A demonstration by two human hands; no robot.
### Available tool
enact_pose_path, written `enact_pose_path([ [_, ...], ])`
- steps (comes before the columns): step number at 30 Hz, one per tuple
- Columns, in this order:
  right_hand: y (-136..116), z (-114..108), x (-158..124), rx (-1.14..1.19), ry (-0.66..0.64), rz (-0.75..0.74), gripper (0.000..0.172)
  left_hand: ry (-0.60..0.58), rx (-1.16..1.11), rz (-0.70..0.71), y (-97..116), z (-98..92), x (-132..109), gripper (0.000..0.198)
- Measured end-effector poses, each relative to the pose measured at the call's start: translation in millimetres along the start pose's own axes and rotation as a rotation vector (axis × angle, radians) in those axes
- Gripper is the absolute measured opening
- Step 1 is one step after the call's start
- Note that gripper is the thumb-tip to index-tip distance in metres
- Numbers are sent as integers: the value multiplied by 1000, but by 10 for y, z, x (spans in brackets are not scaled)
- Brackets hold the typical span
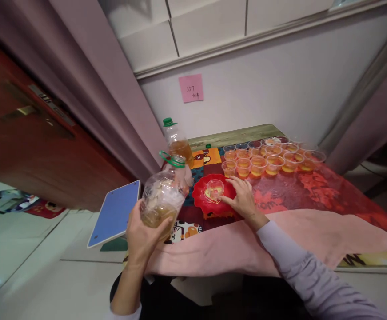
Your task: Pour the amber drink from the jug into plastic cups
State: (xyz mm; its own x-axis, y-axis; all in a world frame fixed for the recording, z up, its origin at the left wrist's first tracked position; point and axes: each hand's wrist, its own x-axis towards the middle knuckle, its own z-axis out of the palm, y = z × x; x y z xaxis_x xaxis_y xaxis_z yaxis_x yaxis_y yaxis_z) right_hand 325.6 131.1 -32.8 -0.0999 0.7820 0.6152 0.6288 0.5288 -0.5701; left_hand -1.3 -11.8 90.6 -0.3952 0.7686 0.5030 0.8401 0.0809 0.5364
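My left hand (149, 231) is wrapped around a large clear plastic jug (163, 195) with a green ring at its neck and yellowish liquid inside. The jug leans slightly over the table's left side. A clear plastic cup (215, 188) stands in a red scalloped tray (200, 202). Just right of this cup, my right hand (244, 198) reaches over the tray's rim, thumb and fingers apart; whether a fingertip touches the cup is unclear. Beyond it, several clear cups (258, 164) with amber liquid stand in rows.
Behind the held jug stands a second jug (181, 149) with a green cap. A small green cap (208, 146) lies near the wall. Pink cloth (213, 253) covers the table's front edge. At left is a blue board (116, 213); a pink note (191, 88) hangs on the wall.
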Motion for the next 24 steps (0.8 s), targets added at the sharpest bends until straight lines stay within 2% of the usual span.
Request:
enact_pose_path([
  [4, -113, 58, 17, 18, -53, 52, 64, -156, 237, 170, 193, -170, 96, 96],
  [8, -168, 97, 55, 20, -87, 96, 52, -260, 409, 196, 322, -224, 111, 91],
  [14, -94, 130, 74, 47, -87, 126, 39, -349, 555, 223, 502, -272, 126, 89],
  [18, -75, 142, 55, 66, -82, 136, 41, -412, 630, 228, 643, -323, 143, 86],
  [24, -75, 143, 21, 81, -66, 126, 41, -410, 660, 268, 708, -360, 155, 81],
])
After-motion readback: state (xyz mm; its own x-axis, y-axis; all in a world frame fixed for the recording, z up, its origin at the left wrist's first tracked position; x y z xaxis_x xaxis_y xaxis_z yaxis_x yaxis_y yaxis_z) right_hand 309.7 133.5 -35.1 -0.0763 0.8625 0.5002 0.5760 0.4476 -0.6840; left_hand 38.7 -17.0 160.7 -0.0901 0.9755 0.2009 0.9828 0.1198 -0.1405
